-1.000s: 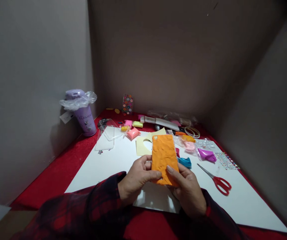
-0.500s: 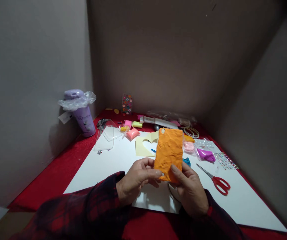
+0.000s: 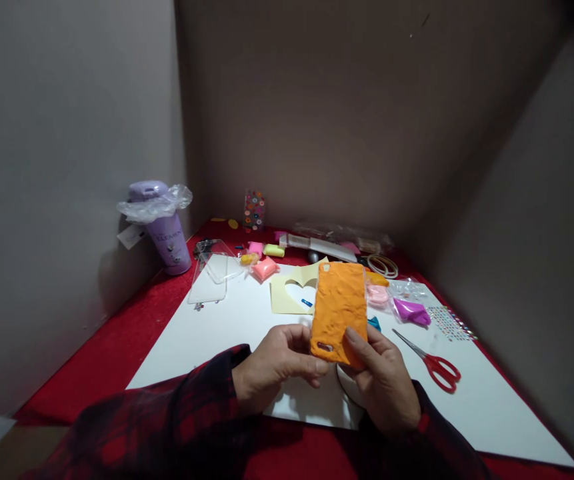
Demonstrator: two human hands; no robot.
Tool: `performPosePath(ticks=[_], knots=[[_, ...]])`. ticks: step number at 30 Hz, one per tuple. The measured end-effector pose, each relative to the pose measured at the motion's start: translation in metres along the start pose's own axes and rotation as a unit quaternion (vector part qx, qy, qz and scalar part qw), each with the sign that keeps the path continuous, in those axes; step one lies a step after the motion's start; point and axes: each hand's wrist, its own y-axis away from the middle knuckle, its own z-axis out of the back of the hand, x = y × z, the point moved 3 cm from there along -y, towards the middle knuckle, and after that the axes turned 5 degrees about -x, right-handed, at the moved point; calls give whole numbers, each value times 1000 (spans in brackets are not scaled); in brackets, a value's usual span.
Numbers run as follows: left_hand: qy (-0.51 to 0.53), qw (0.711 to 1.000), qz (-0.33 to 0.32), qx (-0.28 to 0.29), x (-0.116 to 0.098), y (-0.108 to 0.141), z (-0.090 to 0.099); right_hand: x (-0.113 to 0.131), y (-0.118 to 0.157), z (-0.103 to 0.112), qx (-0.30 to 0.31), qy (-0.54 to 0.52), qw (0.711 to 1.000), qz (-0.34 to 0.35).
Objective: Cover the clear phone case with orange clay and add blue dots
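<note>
A phone case (image 3: 341, 307) coated in lumpy orange clay stands upright between my hands, a small hole in its top left corner and a slot near its bottom left. My right hand (image 3: 384, 373) grips its lower right side, thumb on the clay face and fingers behind. At the lower left corner, my left hand (image 3: 281, 363) holds the edge, its thumb just below the slot; some of its fingertips are hidden behind the case. Behind the case lies pale yellow paper (image 3: 281, 300) with a heart cut out. A round object (image 3: 349, 387) shows partly under the case.
Red-handled scissors (image 3: 437, 367) lie on the white board (image 3: 497, 407) at right, near a sheet of gems (image 3: 451, 323) and a purple clay packet (image 3: 411, 311). Clear phone cases (image 3: 209, 283), a coral clay packet (image 3: 265, 269) and a purple tumbler (image 3: 169, 243) are at left.
My left thumb has slid down off the clay near the bottom left corner, uncovering the slot there. The case has shifted slightly down and right.
</note>
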Motion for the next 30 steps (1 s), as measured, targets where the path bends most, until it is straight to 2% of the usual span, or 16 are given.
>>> performPosePath(ticks=[13,20,30], knots=[[15,999,34,-15,3,-2,-1,-3,3,1,16,53,998,37],[49,998,30,6,2,-2,-1,-4,1,4,1,65,998,26],[25,998,50,-14,3,-2,-2,-4,1,4,4,77,996,50]])
